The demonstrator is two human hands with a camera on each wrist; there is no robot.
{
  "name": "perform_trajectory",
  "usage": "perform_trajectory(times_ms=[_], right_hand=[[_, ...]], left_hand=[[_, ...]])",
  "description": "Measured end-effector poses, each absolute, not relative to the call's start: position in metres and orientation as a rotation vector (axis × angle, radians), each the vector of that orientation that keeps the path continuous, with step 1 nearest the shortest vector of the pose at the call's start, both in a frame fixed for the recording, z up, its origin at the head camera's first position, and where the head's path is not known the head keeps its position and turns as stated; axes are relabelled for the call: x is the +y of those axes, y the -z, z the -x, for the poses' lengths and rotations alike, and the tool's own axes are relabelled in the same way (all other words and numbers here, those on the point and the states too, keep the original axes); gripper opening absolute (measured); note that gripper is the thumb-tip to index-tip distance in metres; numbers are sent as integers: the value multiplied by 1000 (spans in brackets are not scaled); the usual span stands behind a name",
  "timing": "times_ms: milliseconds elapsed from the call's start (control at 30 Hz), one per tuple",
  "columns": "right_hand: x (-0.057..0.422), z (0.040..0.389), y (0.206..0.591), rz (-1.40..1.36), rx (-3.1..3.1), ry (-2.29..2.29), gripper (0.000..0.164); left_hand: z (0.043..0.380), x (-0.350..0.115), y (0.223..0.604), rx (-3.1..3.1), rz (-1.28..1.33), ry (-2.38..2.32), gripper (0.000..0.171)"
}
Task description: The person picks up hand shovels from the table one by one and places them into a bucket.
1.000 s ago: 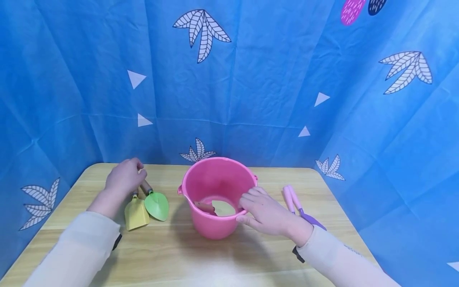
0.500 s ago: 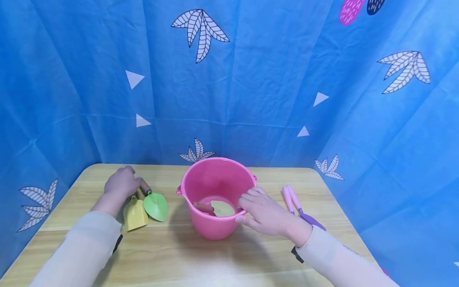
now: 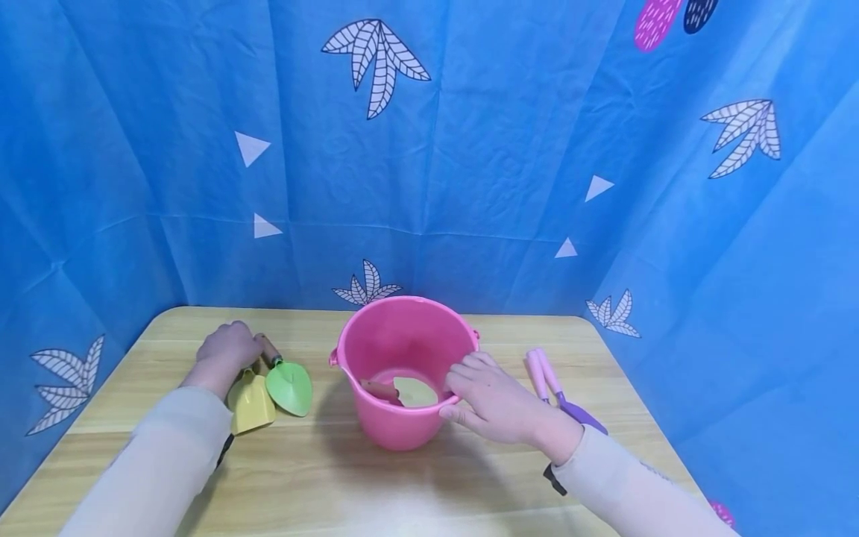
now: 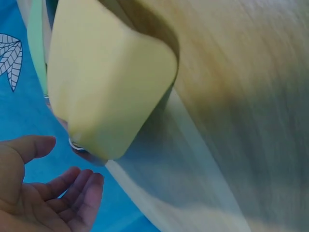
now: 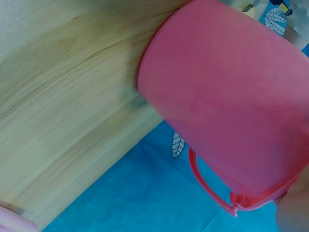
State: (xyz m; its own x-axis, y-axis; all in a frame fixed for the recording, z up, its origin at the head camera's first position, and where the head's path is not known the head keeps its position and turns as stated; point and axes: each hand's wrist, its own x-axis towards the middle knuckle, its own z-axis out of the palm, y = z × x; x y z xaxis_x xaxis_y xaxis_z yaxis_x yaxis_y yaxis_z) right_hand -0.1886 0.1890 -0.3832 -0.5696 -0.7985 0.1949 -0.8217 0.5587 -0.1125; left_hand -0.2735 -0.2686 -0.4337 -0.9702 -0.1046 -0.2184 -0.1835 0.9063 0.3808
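My left hand (image 3: 224,350) is over the handle end of a yellow toy shovel (image 3: 252,405) on the table. In the left wrist view its thumb and fingers (image 4: 89,200) stand apart, close to the handle, with nothing visible between them. Beside that shovel lies a green trowel (image 3: 290,389) with a brown handle. My right hand (image 3: 493,403) grips the near right rim of a pink bucket (image 3: 397,432), thumb outside and fingertips hidden over the edge. Inside the bucket rest a pale yellow blade (image 3: 416,393) and a brown handle (image 3: 379,389).
Two pink-handled tools (image 3: 545,371) lie right of the bucket, partly behind my right hand; one purple blade (image 3: 582,415) shows. The wooden table (image 3: 322,492) ends at a blue patterned curtain (image 3: 429,164) at the back and sides.
My left hand has come down and slightly toward me, from above the handles onto the yellow shovel's handle end. The right hand and bucket stay put.
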Motion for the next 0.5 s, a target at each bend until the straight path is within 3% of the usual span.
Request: perform_trajectory(times_ms=[267,500], right_hand=[[188,189,383,-1390,-2670,-292,34],[188,189,383,-1391,-2659,-279,34]], left_hand=[[274,-268,435,2825,244,-612,43],[278,-270,437,2804,255,-620,35]])
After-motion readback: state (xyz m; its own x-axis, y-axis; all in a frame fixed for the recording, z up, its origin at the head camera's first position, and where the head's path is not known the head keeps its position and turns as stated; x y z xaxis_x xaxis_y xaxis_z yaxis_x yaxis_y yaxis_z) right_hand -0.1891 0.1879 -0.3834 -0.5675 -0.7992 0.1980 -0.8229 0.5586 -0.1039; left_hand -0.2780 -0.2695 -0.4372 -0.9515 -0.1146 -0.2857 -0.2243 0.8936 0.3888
